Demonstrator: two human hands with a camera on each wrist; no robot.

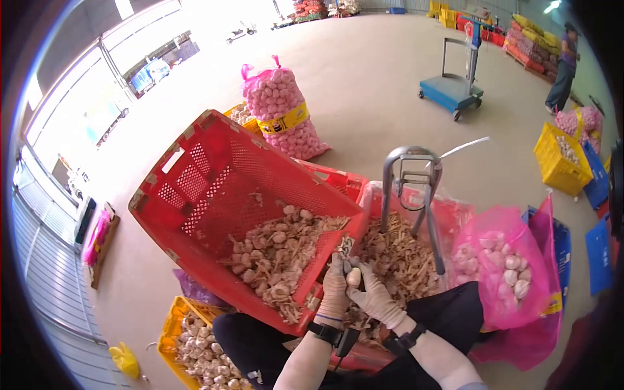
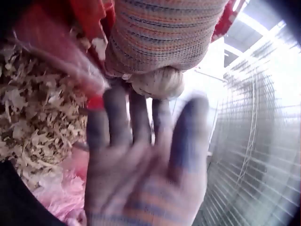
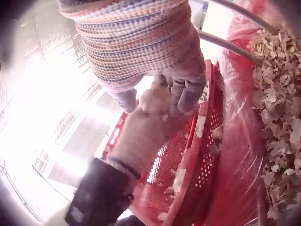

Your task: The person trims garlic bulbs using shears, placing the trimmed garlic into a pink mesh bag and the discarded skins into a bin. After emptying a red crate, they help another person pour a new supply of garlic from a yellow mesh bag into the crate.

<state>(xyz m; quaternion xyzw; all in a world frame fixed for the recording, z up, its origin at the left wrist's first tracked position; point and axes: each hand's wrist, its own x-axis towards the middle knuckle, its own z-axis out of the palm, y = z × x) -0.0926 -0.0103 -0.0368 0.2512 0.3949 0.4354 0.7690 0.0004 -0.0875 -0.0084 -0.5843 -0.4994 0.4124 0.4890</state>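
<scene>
Both hands wear striped knit gloves with greyish fingers and meet over the red crate's near corner. My left hand (image 1: pixel 335 289) holds a pale garlic bulb (image 1: pixel 353 277), which shows below the glove (image 2: pixel 157 84) in the left wrist view. Close beside it is my right hand (image 1: pixel 380 300), its palm and outstretched fingers (image 2: pixel 188 125) facing the bulb. In the right wrist view its thumb and fingers stand apart around the left hand. The tilted red crate (image 1: pixel 188 218) contains garlic bulbs (image 1: pixel 279 237) and loose skins. A metal-framed cutter (image 1: pixel 411 156) stands over a heap of dry skins and stalks (image 1: pixel 396 260).
At the right lies a pink mesh bag (image 1: pixel 500 305) with garlic bulbs. A yellow crate of garlic (image 1: pixel 170 325) stands by the left knee. Beyond are a full pink sack (image 1: pixel 279 104), a blue platform scale (image 1: pixel 452 94), another yellow crate (image 1: pixel 559 162) and a standing person (image 1: pixel 565 68).
</scene>
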